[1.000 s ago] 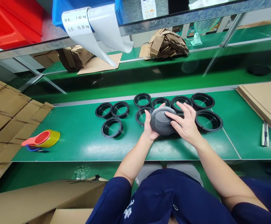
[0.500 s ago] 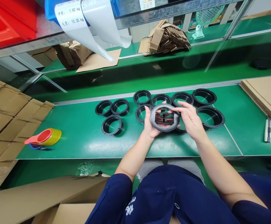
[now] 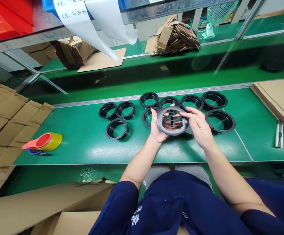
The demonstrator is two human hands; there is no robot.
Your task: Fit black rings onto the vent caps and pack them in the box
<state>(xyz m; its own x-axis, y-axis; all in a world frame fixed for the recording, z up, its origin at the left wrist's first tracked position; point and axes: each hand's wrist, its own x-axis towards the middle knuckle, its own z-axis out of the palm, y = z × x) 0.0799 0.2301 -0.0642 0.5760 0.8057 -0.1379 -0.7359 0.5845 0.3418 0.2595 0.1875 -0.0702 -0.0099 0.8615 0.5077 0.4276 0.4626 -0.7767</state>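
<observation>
Flipped since a second ago, the round black vent cover [image 3: 172, 120] now shows its open slatted side instead of its closed domed face. Both hands hold it up above the green bench [image 3: 83, 143] — the left hand [image 3: 158, 129] grips its rim at nine o'clock, the right hand [image 3: 198, 127] pinches the rim at three o'clock. Black rings [image 3: 117, 115] lie on the bench behind it, from nine round to two o'clock. A tape dispenser [image 3: 42, 143] sits far off at nine — a box cutter [image 3: 278, 134] at three.
</observation>
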